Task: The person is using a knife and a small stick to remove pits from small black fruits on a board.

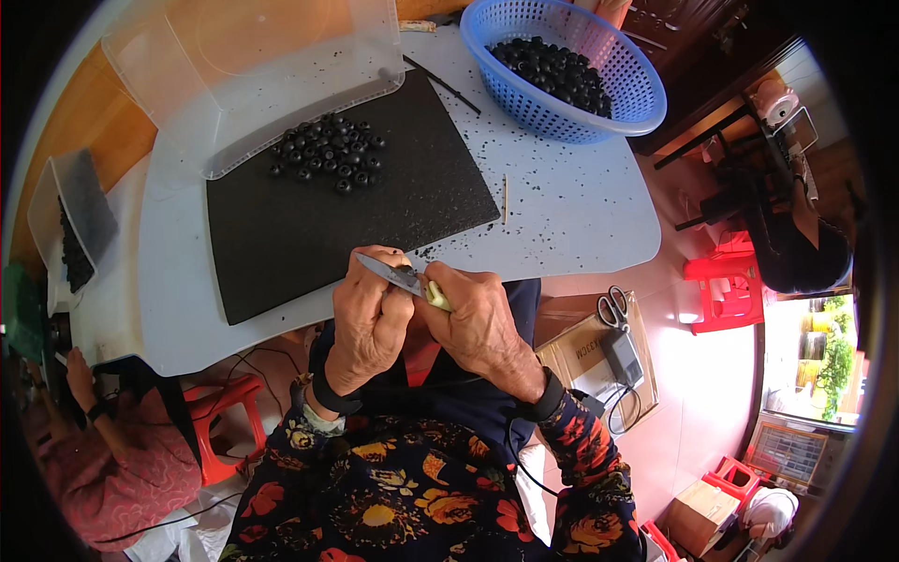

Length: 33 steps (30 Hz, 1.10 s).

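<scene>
Shiny metal blade (393,273) between the hands; beyond them, matt black rubbery mat (309,225), glossy dark beads (328,155), blue perforated plastic basket (562,66).

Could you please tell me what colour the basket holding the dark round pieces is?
The basket is blue, a perforated plastic one; the head view shows it clearly.

Home workshop — worktable (581,215), bead basket (626,103)
</scene>
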Each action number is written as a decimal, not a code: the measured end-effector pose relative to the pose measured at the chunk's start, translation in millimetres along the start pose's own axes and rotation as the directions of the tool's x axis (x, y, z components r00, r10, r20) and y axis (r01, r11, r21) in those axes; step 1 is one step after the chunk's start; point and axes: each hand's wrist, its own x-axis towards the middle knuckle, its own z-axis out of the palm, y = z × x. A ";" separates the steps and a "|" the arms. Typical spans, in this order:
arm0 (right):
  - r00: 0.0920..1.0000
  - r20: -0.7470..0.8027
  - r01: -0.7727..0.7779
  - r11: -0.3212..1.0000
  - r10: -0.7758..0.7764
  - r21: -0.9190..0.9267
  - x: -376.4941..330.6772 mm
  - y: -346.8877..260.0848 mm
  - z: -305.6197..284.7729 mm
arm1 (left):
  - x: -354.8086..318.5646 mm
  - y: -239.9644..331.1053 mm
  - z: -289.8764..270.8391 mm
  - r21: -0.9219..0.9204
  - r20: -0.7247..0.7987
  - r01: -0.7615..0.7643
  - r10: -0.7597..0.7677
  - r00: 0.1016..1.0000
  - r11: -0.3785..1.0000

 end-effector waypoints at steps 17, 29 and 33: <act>0.989 -0.060 -0.103 0.923 0.135 0.370 1.5 9.5 -1.1 | 0.7 23.9 -4.7 -0.181 0.037 0.056 -0.050 0.998 0.982; 0.971 0.049 -0.214 0.757 0.234 0.618 -1.1 -17.0 -6.4 | 0.6 13.8 -0.3 -0.005 0.077 -0.058 0.058 0.995 0.998; 0.963 0.039 -0.230 0.738 0.266 0.634 -5.9 -11.5 -1.7 | -0.9 18.7 0.3 -0.030 0.105 0.021 -0.018 0.994 0.999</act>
